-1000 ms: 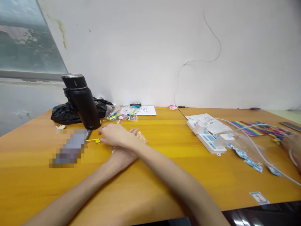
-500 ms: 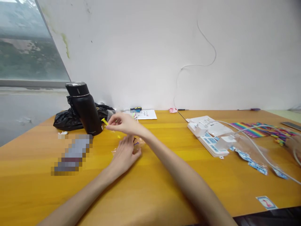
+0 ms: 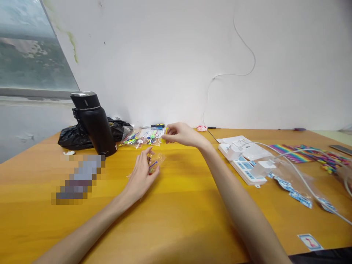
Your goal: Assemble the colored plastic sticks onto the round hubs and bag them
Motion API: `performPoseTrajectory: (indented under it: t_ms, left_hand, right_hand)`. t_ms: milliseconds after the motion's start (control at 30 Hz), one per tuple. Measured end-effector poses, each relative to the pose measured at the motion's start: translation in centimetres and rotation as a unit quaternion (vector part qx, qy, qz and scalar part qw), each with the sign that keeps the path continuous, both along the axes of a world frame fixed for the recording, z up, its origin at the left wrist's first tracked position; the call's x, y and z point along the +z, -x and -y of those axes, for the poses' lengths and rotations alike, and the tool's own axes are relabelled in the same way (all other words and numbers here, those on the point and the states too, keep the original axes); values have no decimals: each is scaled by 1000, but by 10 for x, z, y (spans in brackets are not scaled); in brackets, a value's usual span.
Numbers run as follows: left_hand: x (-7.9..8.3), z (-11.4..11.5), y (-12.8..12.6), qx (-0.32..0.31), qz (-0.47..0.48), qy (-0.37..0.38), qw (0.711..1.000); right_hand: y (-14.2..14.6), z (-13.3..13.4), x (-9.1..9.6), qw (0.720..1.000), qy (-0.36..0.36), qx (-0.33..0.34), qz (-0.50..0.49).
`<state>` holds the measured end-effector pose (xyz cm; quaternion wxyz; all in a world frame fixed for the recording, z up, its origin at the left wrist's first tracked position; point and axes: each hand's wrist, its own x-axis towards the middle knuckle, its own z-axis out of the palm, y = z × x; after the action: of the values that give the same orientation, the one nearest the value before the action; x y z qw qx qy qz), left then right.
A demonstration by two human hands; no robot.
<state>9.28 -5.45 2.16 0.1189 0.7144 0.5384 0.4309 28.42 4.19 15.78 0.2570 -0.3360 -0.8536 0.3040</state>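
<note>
My right hand [image 3: 183,135] is raised over the far middle of the table, thumb and fingers pinched on a small yellow plastic piece [image 3: 165,135]. Its exact kind is too small to make out. Nearer to me, my left hand [image 3: 140,172] rests with thumb and fingers apart over a small clear plastic bag [image 3: 160,160]. Inside or on that bag lies a thin blue piece [image 3: 153,165] beside a dark one; the hand partly covers them. Beyond both hands, clear bags of small colourful plastic pieces [image 3: 151,137] lie on the table.
A black flask [image 3: 97,126] stands at the left before a black plastic bag [image 3: 73,138]. A blurred-out flat object [image 3: 82,176] lies nearer. To the right are a white power strip [image 3: 247,170] with plugs and cables, rainbow-coloured sticks [image 3: 293,153] and a small card [image 3: 310,242].
My right hand has moved right, away from the flask, still pinching the yellow piece. My left hand's fingers have lifted and spread slightly over the clear bag. The view has shifted a little.
</note>
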Motion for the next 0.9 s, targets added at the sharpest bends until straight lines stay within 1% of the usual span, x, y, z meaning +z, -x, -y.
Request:
performPoseTrajectory:
  t_ms: [100,200,300,400,467,533,667,733,900]
  left_hand:
    - [2,0,0,2,17,-3,1000]
    - [4,1,-1,-3,38,-6,999]
    - [5,2,-3,-9,67,-16,998]
    - [7,3,-3,-11,83,-28,996]
    - [8,3,-3,-14,90,-27,996]
    - [9,3,-3,-16,95,-25,995]
    - [9,2,-3,-17,101,-35,994]
    - [9,2,-4,-18,97,-38,994]
    - [9,2,-3,-18,82,-42,996]
  right_hand:
    - [9,0,-8,999,37,32,15]
    - [14,0,-10,998,37,51,22]
    - [15,2,-8,995,18,91,36]
    - [13,5,-3,985,27,151,76]
    - [10,7,1,980,29,169,102]
    - [7,9,6,979,14,169,114]
    - [2,12,12,983,-44,127,128]
    - [5,12,8,980,-58,122,146]
    - [23,11,-9,968,-44,176,172]
